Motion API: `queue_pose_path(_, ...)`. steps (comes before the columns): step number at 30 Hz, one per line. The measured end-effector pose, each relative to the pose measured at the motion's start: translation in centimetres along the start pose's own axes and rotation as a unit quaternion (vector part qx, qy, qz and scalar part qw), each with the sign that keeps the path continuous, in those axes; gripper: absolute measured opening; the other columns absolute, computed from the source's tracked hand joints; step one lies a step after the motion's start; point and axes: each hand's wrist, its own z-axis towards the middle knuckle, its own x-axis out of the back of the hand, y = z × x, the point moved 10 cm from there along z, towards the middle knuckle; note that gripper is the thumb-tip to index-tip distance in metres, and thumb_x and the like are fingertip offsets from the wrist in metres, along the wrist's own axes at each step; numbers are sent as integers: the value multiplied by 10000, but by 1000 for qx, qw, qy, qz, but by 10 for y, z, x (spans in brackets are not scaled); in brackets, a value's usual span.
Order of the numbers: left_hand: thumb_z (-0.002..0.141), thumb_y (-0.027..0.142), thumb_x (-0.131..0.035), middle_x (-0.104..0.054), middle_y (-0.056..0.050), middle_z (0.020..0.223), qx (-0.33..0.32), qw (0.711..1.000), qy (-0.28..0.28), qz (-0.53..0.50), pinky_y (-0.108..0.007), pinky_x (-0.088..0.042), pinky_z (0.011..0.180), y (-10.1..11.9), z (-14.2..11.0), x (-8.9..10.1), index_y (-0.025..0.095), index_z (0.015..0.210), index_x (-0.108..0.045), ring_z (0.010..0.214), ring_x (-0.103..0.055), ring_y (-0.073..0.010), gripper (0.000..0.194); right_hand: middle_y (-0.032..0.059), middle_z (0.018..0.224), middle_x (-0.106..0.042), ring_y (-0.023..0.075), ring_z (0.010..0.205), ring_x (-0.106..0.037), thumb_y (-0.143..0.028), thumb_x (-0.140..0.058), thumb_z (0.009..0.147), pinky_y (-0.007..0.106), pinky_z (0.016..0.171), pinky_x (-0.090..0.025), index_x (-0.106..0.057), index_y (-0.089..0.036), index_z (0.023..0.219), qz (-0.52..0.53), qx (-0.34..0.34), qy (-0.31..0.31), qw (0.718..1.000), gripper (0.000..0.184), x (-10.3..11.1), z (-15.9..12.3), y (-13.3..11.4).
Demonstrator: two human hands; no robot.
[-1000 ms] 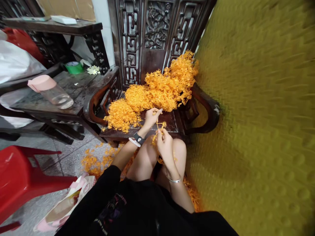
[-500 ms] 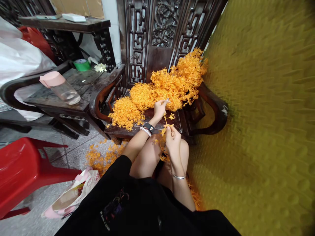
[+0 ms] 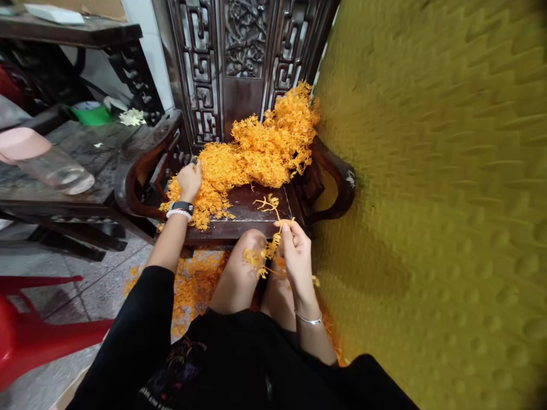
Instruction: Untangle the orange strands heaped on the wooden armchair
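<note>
My right hand (image 3: 296,246) pinches a thin orange sprig (image 3: 273,212) between thumb and fingers, above my knees. Curled, flower-like orange bits branch from its stem, both above and below the grip. My left hand (image 3: 189,181) is at the left end of the heap, over a low pile of loose orange bits (image 3: 209,200); its fingertips are mostly hidden. A larger bushy mass of orange sprigs (image 3: 276,142) leans against the back of the dark wooden chair (image 3: 252,213), joining the low pile.
Orange bits (image 3: 194,285) litter the floor below the chair. On the left, a side table (image 3: 55,145) bears a clear bottle (image 3: 64,171) with a pink lid and green tape (image 3: 90,114). A red stool (image 3: 25,336) stands lower left. An embossed yellow-green surface (image 3: 427,171) rises along the right.
My left hand has moved left, away from the sprig, to the low pile. My right hand keeps its pinch on the sprig. The whole view has shifted to the right.
</note>
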Motion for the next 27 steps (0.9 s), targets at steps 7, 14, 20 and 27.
queue_pose_path(7, 848, 524, -483, -484, -203, 1222, -66, 994, 6, 82, -551, -180, 983, -42, -30, 20, 129, 822, -632, 1263, -291, -397, 423, -79, 514, -273, 61, 421, -198, -434, -482, 896, 212, 397, -141, -601, -170, 922, 0, 1, 4, 1000, 291, -7, 4, -1)
queue_pose_path(14, 890, 548, -432, -551, -134, 1286, -225, 970, -77, -42, -440, -272, 1069, 68, -57, 8, 139, 1029, -649, 1235, -431, -264, 483, -17, 611, -477, 75, 490, -361, -390, -483, 899, 203, 439, -271, -622, -153, 877, -59, 36, -65, 995, 276, -24, 5, -6)
queue_pose_path(20, 860, 603, -416, -705, -87, 955, -233, 788, -541, -178, -261, -465, 715, 156, -179, -48, 186, 946, -710, 866, -641, -177, 518, 1, 614, -534, 93, 508, -407, -386, -554, 848, 217, 470, -318, -664, -145, 793, -76, 32, -84, 993, 270, -26, 10, -4)
queue_pose_path(27, 891, 529, -423, -368, 38, 403, -188, 928, -310, -84, -239, -254, 471, 120, -143, -49, 175, 430, -405, 410, -324, -69, 582, 0, 597, -514, 92, 506, -385, -387, -546, 845, 213, 457, -283, -682, -132, 823, -49, -6, -97, 994, 289, -39, 2, 7)
